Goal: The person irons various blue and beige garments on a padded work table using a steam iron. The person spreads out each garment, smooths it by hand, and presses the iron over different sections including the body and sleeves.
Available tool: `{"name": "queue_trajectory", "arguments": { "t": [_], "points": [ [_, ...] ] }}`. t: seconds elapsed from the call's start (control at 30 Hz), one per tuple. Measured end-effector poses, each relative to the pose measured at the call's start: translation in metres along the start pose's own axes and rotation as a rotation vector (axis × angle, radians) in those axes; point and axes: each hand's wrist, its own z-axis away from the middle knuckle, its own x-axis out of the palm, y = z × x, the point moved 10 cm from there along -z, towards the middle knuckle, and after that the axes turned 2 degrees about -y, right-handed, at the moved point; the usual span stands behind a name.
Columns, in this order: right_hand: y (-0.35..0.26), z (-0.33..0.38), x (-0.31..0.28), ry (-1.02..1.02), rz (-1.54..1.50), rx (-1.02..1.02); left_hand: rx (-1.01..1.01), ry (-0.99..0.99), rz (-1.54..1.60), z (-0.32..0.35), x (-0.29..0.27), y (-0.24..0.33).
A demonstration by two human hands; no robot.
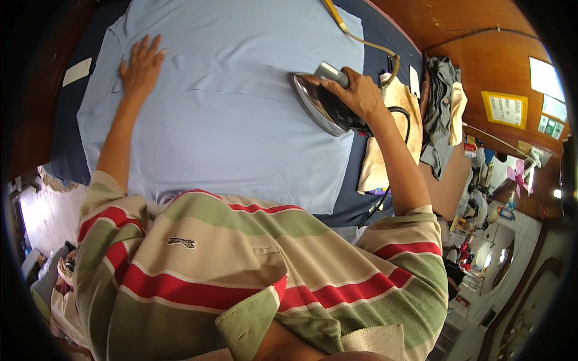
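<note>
A light blue shirt (229,138) lies spread over a dark blue covered table, with soft wrinkles toward its far side. My left hand (142,66) rests flat on its upper left part, fingers stretched out. In my right hand (360,95) is the handle of a clothes iron (325,105), fingers wrapped round it. The iron stands on the right part of the shirt, its pointed tip toward the left and its metal sole edge showing. A dark cord runs from its back end, down past my right forearm.
Right of the iron lies a cream folded cloth (385,141). Dark grey clothes (438,108) hang or lie beyond it by the wooden wall (481,48). A yellow-brown cord (367,42) loops at the far right. A pale flat piece (77,71) lies on the table's left edge.
</note>
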Motion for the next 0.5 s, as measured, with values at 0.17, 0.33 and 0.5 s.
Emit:
{"name": "queue_trajectory", "arguments": {
  "t": [0.17, 0.33, 0.5],
  "points": [
    [0.008, -0.008, -0.001, 0.048, 0.081, 0.035, -0.015, -0.006, -0.040, -0.007, 0.028, -0.062],
    [0.003, 0.006, 0.010, -0.036, 0.121, -0.082, 0.007, 0.012, -0.031, -0.014, 0.030, -0.054],
    [-0.015, 0.038, 0.032, -0.159, 0.186, -0.204, 0.048, 0.054, -0.056, -0.017, 0.036, -0.057]
  ]
}}
